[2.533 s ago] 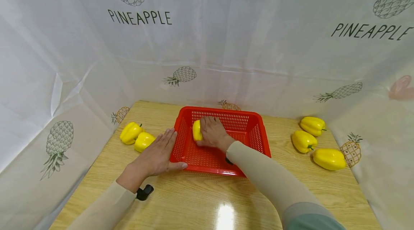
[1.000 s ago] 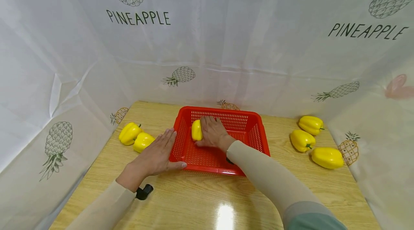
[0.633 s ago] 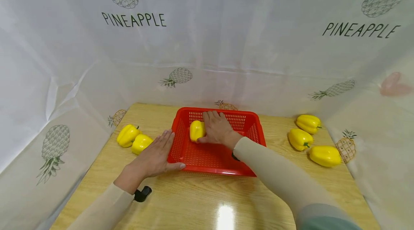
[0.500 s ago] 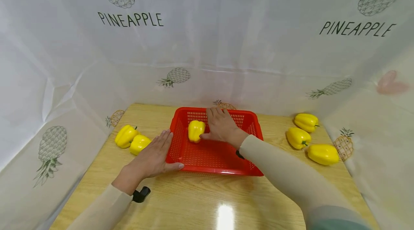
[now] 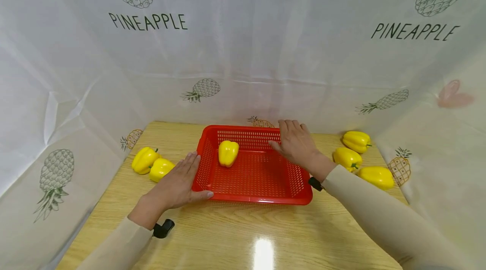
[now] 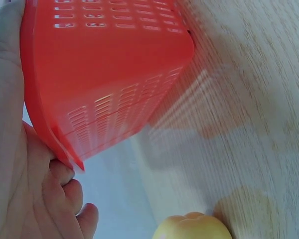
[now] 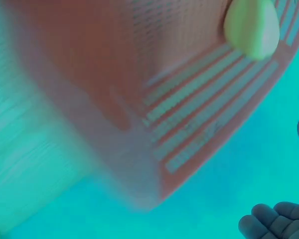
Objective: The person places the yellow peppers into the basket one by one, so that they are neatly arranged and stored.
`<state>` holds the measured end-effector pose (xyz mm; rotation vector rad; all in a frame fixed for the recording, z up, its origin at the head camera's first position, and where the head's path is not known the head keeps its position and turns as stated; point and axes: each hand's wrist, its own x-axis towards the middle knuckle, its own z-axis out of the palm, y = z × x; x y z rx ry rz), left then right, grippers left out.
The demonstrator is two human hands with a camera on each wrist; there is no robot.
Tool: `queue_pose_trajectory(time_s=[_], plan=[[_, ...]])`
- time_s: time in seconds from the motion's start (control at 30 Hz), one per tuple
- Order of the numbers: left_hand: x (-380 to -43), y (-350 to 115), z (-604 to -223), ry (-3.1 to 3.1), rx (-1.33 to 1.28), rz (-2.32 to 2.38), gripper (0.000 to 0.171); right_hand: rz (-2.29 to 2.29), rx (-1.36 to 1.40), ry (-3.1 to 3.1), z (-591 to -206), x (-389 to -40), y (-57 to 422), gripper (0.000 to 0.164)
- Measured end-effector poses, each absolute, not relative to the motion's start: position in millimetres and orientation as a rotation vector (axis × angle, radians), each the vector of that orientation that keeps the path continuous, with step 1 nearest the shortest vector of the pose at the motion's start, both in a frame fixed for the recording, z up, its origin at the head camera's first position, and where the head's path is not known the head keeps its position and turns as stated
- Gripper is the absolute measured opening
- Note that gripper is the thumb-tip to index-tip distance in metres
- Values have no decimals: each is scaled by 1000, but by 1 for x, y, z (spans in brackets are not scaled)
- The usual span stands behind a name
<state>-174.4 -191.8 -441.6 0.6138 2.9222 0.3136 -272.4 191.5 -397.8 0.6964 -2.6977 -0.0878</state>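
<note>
A red plastic basket (image 5: pixel 250 198) with slotted walls stands on the wooden table. One yellow bell pepper (image 5: pixel 228 153) lies inside it, toward the back left; the right wrist view also shows this bell pepper (image 7: pixel 252 29). My left hand (image 5: pixel 172 186) rests against the basket's left rim, fingers straight and thumb at the front corner. In the left wrist view, the palm side of the left hand (image 6: pixel 45 194) lies along the rim. Over the basket's back right part is my right hand (image 5: pixel 300 145), fingers extended, holding nothing.
Two yellow bell peppers (image 5: pixel 145 160) lie left of the basket, partly behind the left hand. Several more bell peppers (image 5: pixel 356 141) lie at the table's right side, near the right forearm. A white pineapple-print sheet (image 5: pixel 243 50) hangs behind and beside the table (image 5: pixel 212 236).
My right hand has let go of the bell pepper in the basket and moved right, toward the basket's right side. The left hand has stayed at the left rim.
</note>
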Motion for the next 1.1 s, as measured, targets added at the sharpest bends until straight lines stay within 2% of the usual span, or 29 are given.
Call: queue_pose_trajectory(time_s=[0.3,0.63,0.87,1.1], plan=[[-174,-193,-442,2930,617,317,132,-62,470,-2582,-414,-266,278,61],[-174,-193,-443,2922,620,325,130,-85,176,-2940,-448,-258,347,69],[-174,-192,-442,2921,623,329,129,-114,103,-3044,-459,-256,374,63],[-175,-192,-443,2914,614,339,129,-115,75,-3081,-467,-255,383,65]])
